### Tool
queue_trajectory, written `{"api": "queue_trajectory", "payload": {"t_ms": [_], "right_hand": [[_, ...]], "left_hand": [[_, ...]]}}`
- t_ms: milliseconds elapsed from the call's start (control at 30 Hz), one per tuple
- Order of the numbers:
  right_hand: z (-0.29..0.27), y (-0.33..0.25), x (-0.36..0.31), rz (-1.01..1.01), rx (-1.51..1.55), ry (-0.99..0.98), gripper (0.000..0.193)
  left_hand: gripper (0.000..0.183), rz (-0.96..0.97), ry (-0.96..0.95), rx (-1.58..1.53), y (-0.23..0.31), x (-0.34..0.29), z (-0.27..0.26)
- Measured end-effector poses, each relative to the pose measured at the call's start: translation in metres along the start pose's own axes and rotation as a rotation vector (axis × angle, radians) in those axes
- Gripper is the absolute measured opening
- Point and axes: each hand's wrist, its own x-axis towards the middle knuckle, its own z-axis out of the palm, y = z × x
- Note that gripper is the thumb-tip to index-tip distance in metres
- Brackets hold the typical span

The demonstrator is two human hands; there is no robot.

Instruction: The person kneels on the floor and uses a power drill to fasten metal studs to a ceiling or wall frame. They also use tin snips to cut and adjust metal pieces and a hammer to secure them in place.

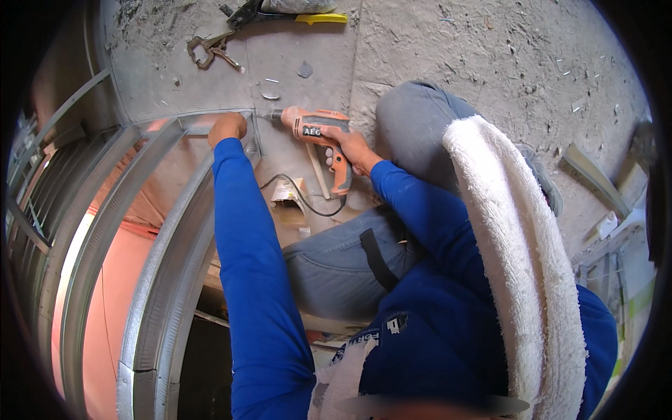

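My right hand (pixel 355 150) is wrapped around the grip of an orange and black corded drill (pixel 327 126). Its tip points left, level with the end corner of a frame of silver metal studs (pixel 143 336). Right at that corner, my left hand (pixel 229 129) is closed over the metal, its fingers mostly hidden from above. A small gap separates the drill's nose from my left fist; whether the bit touches the metal cannot be made out. From the drill's base a black cord (pixel 297 187) curls back toward the frame.
Locking clamp pliers (pixel 207 53) and a yellow-handled tool (pixel 318 19) lie on the dusty concrete beyond the frame. A torn small box (pixel 286 192) sits beside my bent leg (pixel 343 262). A metal channel piece (pixel 595 178) lies at right. A white towel (pixel 525 266) hangs over my shoulder.
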Motion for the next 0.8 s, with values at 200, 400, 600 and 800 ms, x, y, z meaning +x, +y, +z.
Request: {"api": "queue_trajectory", "payload": {"t_ms": [200, 400, 600, 800], "right_hand": [[0.004, -0.006, -0.008, -0.006, 0.023, 0.005, 0.051], [0.026, -0.016, 0.0, -0.228, -0.072, -0.093, 0.045], [0.035, -0.01, -0.002, -0.16, 0.047, -0.098, 0.042], [0.039, -0.016, -0.007, -0.064, 0.037, -0.022, 0.039]], "left_hand": [[0.036, 0.028, -0.012, 0.001, -0.002, 0.006, 0.004], [0.036, 0.048, -0.035, -0.003, -0.003, 0.003, 0.004], [0.036, 0.033, -0.012, 0.011, 0.001, -0.003, -0.002], [0.035, 0.027, 0.002, -0.022, 0.003, -0.011, -0.006]]}}
